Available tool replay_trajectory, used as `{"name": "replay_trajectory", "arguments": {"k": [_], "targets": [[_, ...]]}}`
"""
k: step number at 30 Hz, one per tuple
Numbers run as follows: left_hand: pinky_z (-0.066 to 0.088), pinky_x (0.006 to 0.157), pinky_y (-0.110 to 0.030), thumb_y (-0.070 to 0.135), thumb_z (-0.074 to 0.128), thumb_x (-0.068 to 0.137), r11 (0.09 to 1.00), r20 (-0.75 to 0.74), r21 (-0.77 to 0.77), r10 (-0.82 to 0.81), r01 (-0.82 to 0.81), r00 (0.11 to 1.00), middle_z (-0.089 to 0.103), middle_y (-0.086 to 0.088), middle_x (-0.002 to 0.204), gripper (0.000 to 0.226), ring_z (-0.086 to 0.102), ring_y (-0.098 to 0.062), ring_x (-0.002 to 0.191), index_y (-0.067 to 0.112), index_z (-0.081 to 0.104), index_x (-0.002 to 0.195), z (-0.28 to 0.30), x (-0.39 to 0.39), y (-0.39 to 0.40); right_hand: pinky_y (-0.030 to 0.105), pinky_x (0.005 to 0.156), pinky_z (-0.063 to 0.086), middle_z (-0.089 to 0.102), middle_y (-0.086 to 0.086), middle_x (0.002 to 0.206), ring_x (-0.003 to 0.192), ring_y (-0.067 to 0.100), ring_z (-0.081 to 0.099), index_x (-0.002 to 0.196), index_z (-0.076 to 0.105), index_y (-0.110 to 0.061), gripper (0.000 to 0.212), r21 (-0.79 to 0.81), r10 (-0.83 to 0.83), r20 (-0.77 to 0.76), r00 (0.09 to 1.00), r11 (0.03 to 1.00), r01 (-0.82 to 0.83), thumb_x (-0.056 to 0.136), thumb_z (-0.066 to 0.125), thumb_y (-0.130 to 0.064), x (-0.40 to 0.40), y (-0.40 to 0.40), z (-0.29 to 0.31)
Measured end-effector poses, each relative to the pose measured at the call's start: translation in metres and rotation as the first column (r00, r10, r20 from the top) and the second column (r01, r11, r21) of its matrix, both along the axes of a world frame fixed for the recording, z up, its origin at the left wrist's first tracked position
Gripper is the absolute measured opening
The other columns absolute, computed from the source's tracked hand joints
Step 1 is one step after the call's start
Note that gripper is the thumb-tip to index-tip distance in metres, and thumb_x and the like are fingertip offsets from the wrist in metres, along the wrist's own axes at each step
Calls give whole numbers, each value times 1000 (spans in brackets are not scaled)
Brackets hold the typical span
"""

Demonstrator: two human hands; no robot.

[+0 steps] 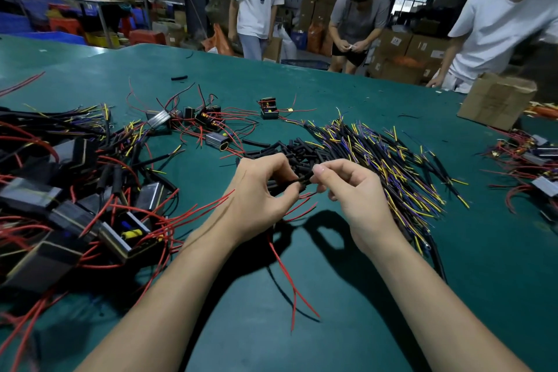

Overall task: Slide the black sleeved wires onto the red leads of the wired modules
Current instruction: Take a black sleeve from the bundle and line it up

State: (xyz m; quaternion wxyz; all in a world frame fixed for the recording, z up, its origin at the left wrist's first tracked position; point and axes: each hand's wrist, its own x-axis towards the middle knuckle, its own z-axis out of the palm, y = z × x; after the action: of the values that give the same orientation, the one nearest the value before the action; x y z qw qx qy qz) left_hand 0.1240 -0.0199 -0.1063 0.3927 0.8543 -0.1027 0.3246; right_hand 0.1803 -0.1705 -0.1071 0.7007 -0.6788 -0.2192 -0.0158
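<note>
In the head view, both hands meet just above the green table (332,75), in front of the heap of black sleeved wires (377,160). The right hand (353,190) pinches one black sleeved wire (297,180) between thumb and forefinger, its other fingers curled beneath. The left hand (259,193) has its fingers curled in and grips the other end of that same wire, with red leads (290,275) trailing down from under its palm toward the near table edge; whether a module sits inside that palm I cannot tell. The sleeve's long axis runs roughly left to right between the two hands, rising slightly toward the right hand. The red lead tip appears to lie at the left hand's fingertips, just beside the sleeve's left end, so the coming slide likely runs leftward along that axis. More wired modules (126,235) lie piled to the left, well apart.
</note>
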Motion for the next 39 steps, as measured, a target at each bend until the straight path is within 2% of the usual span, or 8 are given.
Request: {"name": "replay_trajectory", "arguments": {"k": [4, 7, 18, 24, 26, 30, 33, 39], "targets": [[46, 80, -35, 28, 68, 79, 999, -34, 33, 7, -6, 999, 62, 13, 68, 11, 60, -5, 69, 21, 61, 84, -2, 1, 2, 7, 57, 40, 67, -5, 68, 60, 0, 56, 78, 67, -14, 12, -6, 2, -40, 999, 1000, -2, 89, 63, -9, 2, -2, 1], [48, 76, -33, 35, 71, 82, 1000, -30, 14, -3, 4, 1000, 65, 7, 70, 21, 61, -11, 66, 20, 65, 97, -5, 3, -2, 6, 57, 40, 66, -8, 64, 59, -2, 55, 78, 67, -12, 12, -21, 17, -8, 1000, 1000, -18, 89, 63, -8, 1, -4, 3], [51, 68, -37, 34, 53, 87, 997, -21, 21, 71, -71, 997, 67, 8, 74, 19, 63, -12, 73, 22, 67, 82, -13, 3, -9, 5, 59, 41, 67, -7, 62, 60, -4, 58, 73, 68, -12, 16, 5, -17, -25, 1000, 1000, 17, 86, 65, -4, -2, 2, 1], [48, 65, -39, 34, 51, 95, 969, -77, -26, 243, -246, 967, 66, 5, 63, 19, 58, -23, 62, 21, 51, 81, -16, 4, -1, 9, 58, 41, 72, -4, 77, 71, 0, 60, 85, 73, -18, 24, -57, -93, -74, 993, 994, 89, 94, 55, -31, 22, -2, 7], [48, 66, -40, 34, 51, 94, 963, -85, -73, 253, -260, 964, 65, 4, 61, 20, 58, -25, 63, 20, 52, 81, -15, 6, 1, 10, 62, 41, 71, 1, 79, 74, 4, 60, 85, 73, -14, 18, -302, -164, 63, 984, 937, 176, 91, 61, -26, 35, 3, 2], [48, 64, -41, 36, 59, 91, 973, -68, -107, 200, -207, 977, 59, 2, 57, 21, 56, -27, 61, 18, 57, 79, -14, 5, 2, 18, 72, 45, 60, -4, 80, 81, 15, 58, 98, 74, -16, 19, -739, -79, 235, 969, 633, 231, 84, 70, -28, 51, 21, -7], [47, 61, -41, 44, 61, 88, 973, -65, -145, 174, -182, 983, 57, 2, 55, 29, 52, -23, 57, 17, 57, 76, -15, 6, 3, 32, 77, 50, 58, -1, 77, 83, 24, 61, 92, 74, -19, 12, -784, -106, 255, 961, 559, 270, 84, 68, -25, 55, 29, -6], [41, 55, -35, 61, 59, 77, 990, -31, -109, 83, -86, 996, 53, 1, 53, 46, 47, -21, 54, 15, 58, 69, -17, 7, 3, 30, 75, 51, 68, 4, 87, 84, 24, 63, 86, 71, -18, 10, -749, -230, 246, 942, 572, 335, 84, 61, -18, 48, 29, -5]]}}
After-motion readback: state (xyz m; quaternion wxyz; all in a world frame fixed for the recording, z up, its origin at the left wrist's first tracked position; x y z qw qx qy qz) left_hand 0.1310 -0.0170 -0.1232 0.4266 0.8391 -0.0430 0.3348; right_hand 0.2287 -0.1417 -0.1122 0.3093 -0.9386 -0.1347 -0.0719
